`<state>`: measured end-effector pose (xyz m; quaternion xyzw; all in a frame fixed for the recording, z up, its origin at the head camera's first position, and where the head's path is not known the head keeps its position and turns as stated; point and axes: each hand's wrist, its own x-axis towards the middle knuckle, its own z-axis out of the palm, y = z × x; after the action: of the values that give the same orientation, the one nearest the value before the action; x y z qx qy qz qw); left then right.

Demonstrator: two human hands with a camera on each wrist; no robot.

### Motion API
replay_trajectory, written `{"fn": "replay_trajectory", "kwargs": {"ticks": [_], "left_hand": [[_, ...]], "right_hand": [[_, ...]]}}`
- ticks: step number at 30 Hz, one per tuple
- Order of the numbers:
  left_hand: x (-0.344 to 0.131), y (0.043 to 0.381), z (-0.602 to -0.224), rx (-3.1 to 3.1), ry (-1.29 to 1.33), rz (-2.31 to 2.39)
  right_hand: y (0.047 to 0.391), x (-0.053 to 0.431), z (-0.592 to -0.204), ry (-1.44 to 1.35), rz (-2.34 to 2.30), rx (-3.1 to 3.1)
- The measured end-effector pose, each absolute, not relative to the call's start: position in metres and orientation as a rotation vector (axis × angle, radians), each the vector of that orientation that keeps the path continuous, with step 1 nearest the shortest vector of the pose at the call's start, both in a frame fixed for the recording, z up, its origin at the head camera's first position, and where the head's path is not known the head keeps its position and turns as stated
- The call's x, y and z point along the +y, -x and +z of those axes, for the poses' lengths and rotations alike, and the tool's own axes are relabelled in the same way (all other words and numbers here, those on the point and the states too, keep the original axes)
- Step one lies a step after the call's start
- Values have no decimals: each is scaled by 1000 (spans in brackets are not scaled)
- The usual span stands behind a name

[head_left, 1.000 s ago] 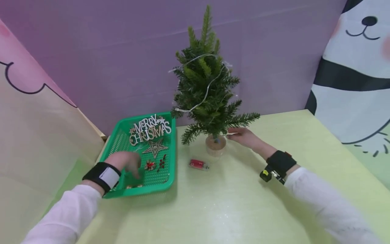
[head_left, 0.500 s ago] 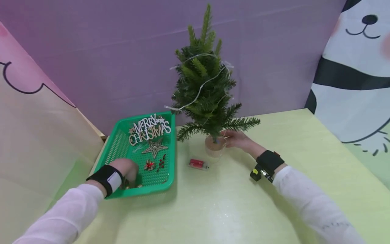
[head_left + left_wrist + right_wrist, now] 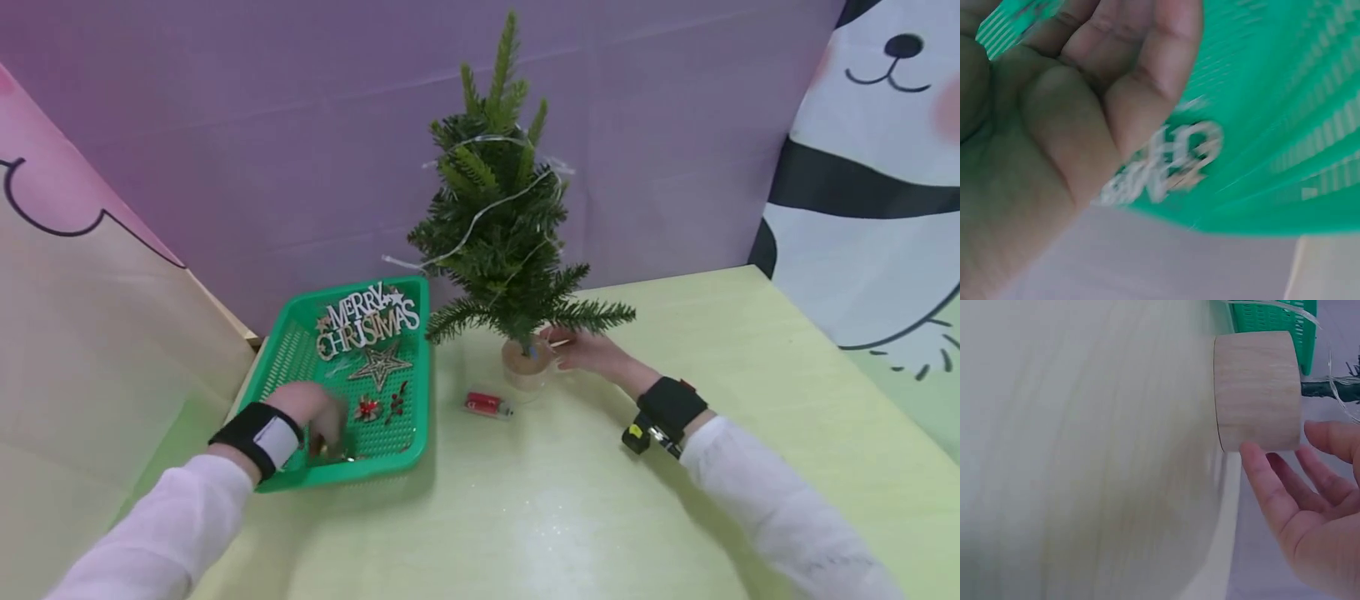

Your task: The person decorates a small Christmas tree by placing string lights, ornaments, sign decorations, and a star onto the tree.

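A small artificial Christmas tree [image 3: 495,208] with a thin clear light string [image 3: 480,218] round it stands on a round wooden base [image 3: 1257,394]. My right hand [image 3: 592,354] is beside this base, its fingertips touching the base's side and the thumb near its upper edge. My left hand [image 3: 318,412] reaches down into the green basket [image 3: 424,367], fingers bent and blurred above small gold-coloured pieces [image 3: 349,457]. In the left wrist view the fingertips are cut off, so I cannot tell whether they hold anything.
The basket also holds a "Merry Christmas" sign [image 3: 367,321], a woven star [image 3: 381,365], a red-and-gold ornament [image 3: 367,408] and a red berry sprig [image 3: 396,404]. A red battery-like cylinder [image 3: 486,405] lies on the table [image 3: 525,508] before the tree. Behind is a purple backdrop [image 3: 300,150].
The tree has turned, and its light string's loose end has swung left. My right hand came in against the base. My left hand dipped lower in the basket, then shifted slightly right.
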<state>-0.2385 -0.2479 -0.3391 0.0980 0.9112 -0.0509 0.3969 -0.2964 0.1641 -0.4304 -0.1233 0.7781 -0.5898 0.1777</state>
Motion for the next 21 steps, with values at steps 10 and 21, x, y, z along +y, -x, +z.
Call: {"fn": "replay_trajectory", "kwargs": {"ticks": [10,21], "left_hand": [[-225,234,-279,2556,-594,150],[-213,220,-256,2820,-785,368]], "right_hand": [[262,195,-398,657,-1066,2914],[201,173,-354,923,-915,2562]]}}
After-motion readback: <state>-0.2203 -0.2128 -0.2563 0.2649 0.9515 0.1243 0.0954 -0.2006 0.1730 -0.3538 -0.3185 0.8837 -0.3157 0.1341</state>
